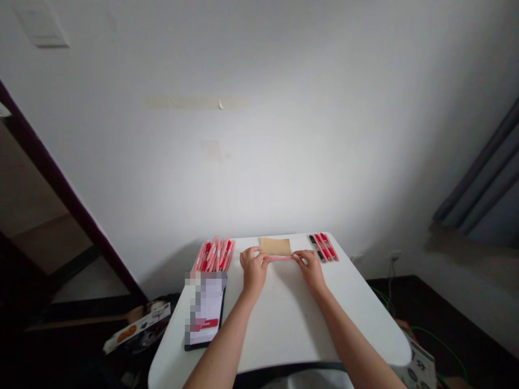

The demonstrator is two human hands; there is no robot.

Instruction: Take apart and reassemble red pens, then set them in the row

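A slim pink pen lies crosswise between my two hands, low over the white table. My left hand pinches its left end between thumb and fingers. At the other end, my right hand grips it the same way. Directly behind the pen is a flat tan piece of card or paper. To the right of my right hand, several red, pink and black pens lie side by side. A larger heap of pink and red pens sits left of my left hand.
A phone or tablet with a lit, partly pixelated screen rests at the table's left side. The white table has rounded corners and stands against a pale wall. Boxes and green cables lie on the dark floor beside it.
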